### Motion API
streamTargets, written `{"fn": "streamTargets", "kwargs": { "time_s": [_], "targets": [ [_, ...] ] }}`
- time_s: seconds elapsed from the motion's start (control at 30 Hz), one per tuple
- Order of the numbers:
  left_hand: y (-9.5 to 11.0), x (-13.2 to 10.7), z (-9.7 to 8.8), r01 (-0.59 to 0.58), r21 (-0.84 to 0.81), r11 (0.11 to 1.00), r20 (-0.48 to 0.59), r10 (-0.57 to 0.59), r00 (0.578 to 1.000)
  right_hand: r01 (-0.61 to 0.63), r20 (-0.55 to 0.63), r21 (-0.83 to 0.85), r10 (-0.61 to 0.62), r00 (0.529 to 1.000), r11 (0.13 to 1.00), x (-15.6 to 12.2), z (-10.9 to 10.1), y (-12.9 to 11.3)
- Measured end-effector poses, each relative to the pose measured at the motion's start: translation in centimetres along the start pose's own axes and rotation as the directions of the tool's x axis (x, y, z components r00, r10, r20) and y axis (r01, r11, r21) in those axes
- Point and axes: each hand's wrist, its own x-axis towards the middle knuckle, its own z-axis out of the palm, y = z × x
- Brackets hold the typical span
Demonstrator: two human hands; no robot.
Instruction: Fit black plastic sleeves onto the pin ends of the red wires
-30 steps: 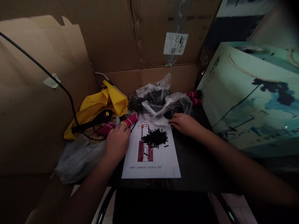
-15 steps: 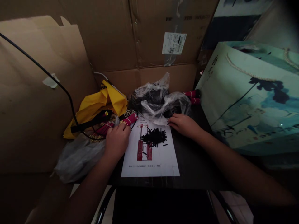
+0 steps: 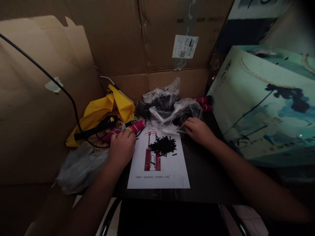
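My left hand [image 3: 122, 146] is at the near side of a bundle of dark red wires [image 3: 138, 126] with pale tips, its fingers curled down and their tips hidden from me. By the right edge of a crumpled clear plastic bag [image 3: 161, 114] with dark contents, my right hand [image 3: 198, 131] has thumb and fingers together. What lies between them is too dark to make out. Between the hands, a heap of short black tubes [image 3: 164, 146] rests on a white printed sheet [image 3: 162, 179] with a red drawing. A few tubes lie loose around the heap.
A yellow bag [image 3: 98, 109] with more wires and a grey plastic bag [image 3: 80, 168] lie left. Behind stands a cardboard box [image 3: 118, 39]. Dark red bundles [image 3: 206, 107] lie behind my right hand, beside a pale green paper bag [image 3: 268, 108]. A black cable [image 3: 59, 85] hangs at left.
My right hand has moved slightly right along the plastic bag's edge. My left hand has shifted a little to the left, beside the wires. The heap of tubes looks the same.
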Motion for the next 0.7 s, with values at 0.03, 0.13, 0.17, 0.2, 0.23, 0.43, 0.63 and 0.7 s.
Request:
{"fn": "streamTargets", "kwargs": {
  "time_s": [0.03, 0.13, 0.17, 0.2, 0.23, 0.43, 0.63, 0.7],
  "targets": [
    [0.0, 0.0, 0.0, 0.015, 0.001, 1.0, -0.012, -0.015, 1.0, 0.015, 0.009, -0.006, -0.015, 1.0, 1.0, 0.0, 0.0, -0.2],
    [-0.1, 0.2, -0.1, 0.034, 0.0, 0.999, -0.022, -0.034, 0.999, 0.058, 0.034, -0.021, -0.057, 0.998, 0.998, 0.2, 0.0, -0.7],
    [-0.1, 0.2, -0.2, 0.026, -0.007, 1.0, -0.016, -0.026, 1.0, 0.076, 0.049, -0.024, -0.074, 0.996, 0.997, 0.2, 0.1, -0.8],
    [-0.1, 0.2, -0.1, 0.012, -0.019, 1.0, -0.011, -0.013, 1.0, 0.095, 0.068, -0.028, -0.093, 0.993, 0.995, 0.3, 0.2, -1.0],
    [-0.2, 0.2, -0.1, -0.002, -0.034, 0.999, -0.008, 0.001, 1.0, 0.112, 0.089, -0.036, -0.109, 0.99, 0.993, 0.4, 0.3, -1.1],
    [-0.3, -0.1, 0.0, -0.038, -0.1, 0.994, 0.009, 0.04, 0.999, 0.153, 0.142, -0.161, -0.13, 0.981, 0.975, 0.7, 0.5, -1.8],
    [-0.5, -0.3, -0.1, -0.048, -0.128, 0.991, 0.009, 0.05, 0.999, 0.198, 0.16, -0.232, -0.164, 0.973, 0.952, 0.4, 0.1, -2.2],
    [-0.4, -0.4, -0.2, -0.042, -0.132, 0.99, 0.0, 0.043, 0.999, 0.206, 0.161, -0.233, -0.171, 0.972, 0.95, 0.3, 0.0, -2.2]
  ]
}}
